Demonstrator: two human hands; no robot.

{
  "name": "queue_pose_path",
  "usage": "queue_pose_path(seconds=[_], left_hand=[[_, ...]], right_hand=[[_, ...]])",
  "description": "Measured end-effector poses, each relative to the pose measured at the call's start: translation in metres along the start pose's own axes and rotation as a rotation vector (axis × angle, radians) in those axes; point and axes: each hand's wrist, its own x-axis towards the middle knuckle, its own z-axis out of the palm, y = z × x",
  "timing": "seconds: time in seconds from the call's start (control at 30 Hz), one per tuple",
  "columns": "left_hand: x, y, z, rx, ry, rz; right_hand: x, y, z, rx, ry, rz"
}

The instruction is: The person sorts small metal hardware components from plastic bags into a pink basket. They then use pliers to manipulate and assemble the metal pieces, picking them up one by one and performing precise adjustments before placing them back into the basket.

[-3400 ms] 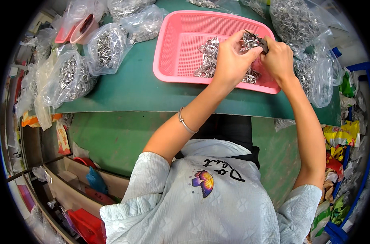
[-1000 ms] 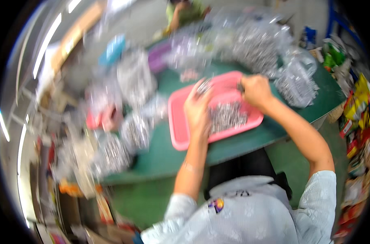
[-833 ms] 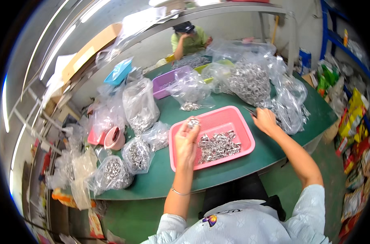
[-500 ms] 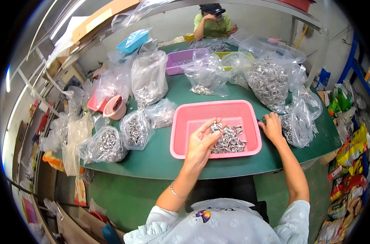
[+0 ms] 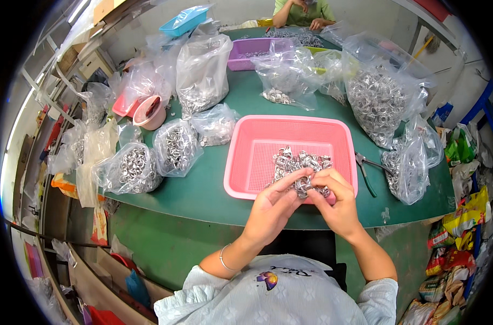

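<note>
A pink plastic basket (image 5: pixel 257 151) stands on the green table (image 5: pixel 203 189) in front of me, with a heap of small silver metal rings (image 5: pixel 298 161) in its near right part. My left hand (image 5: pixel 273 203) and my right hand (image 5: pixel 335 201) meet over the basket's near rim. Together their fingertips pinch a small cluster of metal rings (image 5: pixel 306 187). A thin bracelet circles my left wrist.
Green-handled pliers (image 5: pixel 368 170) lie right of the basket. Clear bags of metal rings (image 5: pixel 173 146) crowd the left, back and right (image 5: pixel 379 100). A pink bowl (image 5: pixel 149 112), a purple tray (image 5: pixel 252 51) and a blue tray (image 5: pixel 184 19) stand farther back. Another person (image 5: pixel 303 8) sits across the table.
The view swung from close on the basket to a wide look over the table. My right hand came back from beside the pliers and joined the left over the rings.
</note>
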Motion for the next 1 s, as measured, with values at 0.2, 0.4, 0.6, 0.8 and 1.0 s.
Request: queue_pose_path(seconds=[0.2,0.4,0.6,0.8,1.0], left_hand=[[0.002,-0.006,-0.001,0.072,0.056,0.072],[-0.004,-0.01,-0.011,-0.189,0.009,-0.172],[-0.007,-0.006,-0.011,0.224,-0.032,0.085],[-0.013,-0.002,-0.007,0.206,-0.064,-0.008],[-0.017,-0.003,-0.005,0.174,-0.011,-0.021]], right_hand=[[-0.008,-0.005,0.0,0.151,0.091,0.121],[-0.014,0.005,-0.003,-0.07,0.142,-0.163],[-0.025,-0.001,-0.004,0.451,0.09,0.271],[-0.027,-0.003,-0.004,0.392,0.074,0.149],[-0.028,-0.009,0.0,0.539,0.028,0.227]])
